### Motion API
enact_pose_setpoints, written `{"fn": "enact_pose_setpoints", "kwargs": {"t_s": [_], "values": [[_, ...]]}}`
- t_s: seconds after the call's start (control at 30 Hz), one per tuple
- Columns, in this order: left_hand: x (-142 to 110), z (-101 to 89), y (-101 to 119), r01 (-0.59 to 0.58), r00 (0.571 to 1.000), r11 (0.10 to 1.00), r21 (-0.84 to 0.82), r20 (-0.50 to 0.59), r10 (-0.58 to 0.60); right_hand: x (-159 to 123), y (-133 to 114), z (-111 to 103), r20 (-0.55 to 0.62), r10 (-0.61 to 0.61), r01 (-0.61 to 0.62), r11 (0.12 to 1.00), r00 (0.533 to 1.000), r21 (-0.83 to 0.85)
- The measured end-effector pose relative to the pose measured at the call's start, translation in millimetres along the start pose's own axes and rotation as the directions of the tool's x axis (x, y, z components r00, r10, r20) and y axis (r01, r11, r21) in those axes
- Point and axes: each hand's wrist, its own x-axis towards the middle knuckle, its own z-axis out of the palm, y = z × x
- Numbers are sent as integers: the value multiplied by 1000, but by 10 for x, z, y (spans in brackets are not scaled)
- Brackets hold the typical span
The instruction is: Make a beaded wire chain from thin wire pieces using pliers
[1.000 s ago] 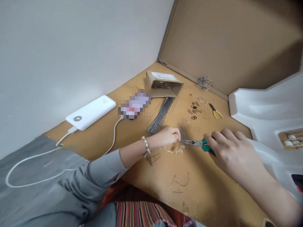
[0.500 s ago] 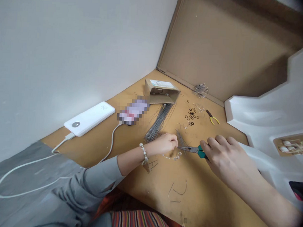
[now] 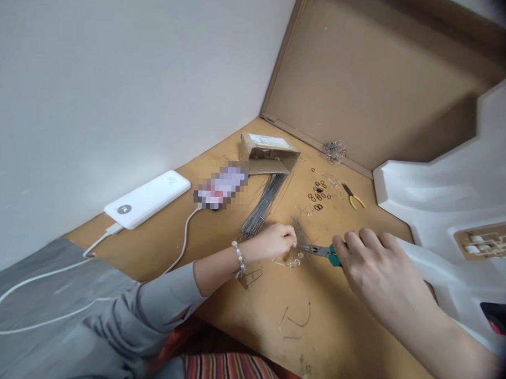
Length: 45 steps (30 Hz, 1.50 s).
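My left hand (image 3: 278, 238) is closed in a pinch near the middle of the table; what lies between its fingertips is too small to make out. Wrapped around green handles, my right hand (image 3: 369, 260) grips long-nose pliers (image 3: 319, 250), whose jaw tips meet the left fingertips. Just below them is a thin wire strand with clear beads (image 3: 294, 263); whether it joins the pinched piece I cannot tell. Behind my left hand lies a bundle of straight grey wires (image 3: 258, 214), and a smaller bunch of wires (image 3: 300, 230) sits behind the plier jaws.
An open cardboard box (image 3: 270, 165) lies behind the wires. Several black rings (image 3: 319, 196) and yellow-handled pliers (image 3: 355, 198) are farther back. To the left are a phone (image 3: 222, 187) and a white power bank (image 3: 148, 199) with cables. White moulded foam (image 3: 427, 190) borders the right; bent wire pieces (image 3: 300, 321) lie in front.
The view has shifted very slightly. Both hands and the pliers keep nearly the same position, with the jaws still at the left fingertips.
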Motion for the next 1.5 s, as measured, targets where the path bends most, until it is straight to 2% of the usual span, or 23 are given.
{"fn": "enact_pose_setpoints", "kwargs": {"t_s": [0.23,0.37,0.53,0.9,1.23,1.5], "values": [[5,29,-25,-6,999,1000,31,-46,7,52,-64,-94,-4,30,-30,999,1000,-28],[-13,14,-5,-7,998,996,92,-68,13,68,-70,-104,-17,16,-16,999,1000,-28],[-11,13,-14,-13,997,996,88,-76,20,63,-78,-84,8,38,-38,999,999,-34],[-9,10,-16,-29,1000,997,75,-7,30,35,-82,-61,1,21,-21,999,1000,-28],[-18,18,-7,-59,998,997,50,-26,60,34,-84,-52,17,43,-43,999,999,-7],[-26,14,-13,-111,994,991,69,15,111,-10,-33,79,70,58,-65,992,996,111]]}}
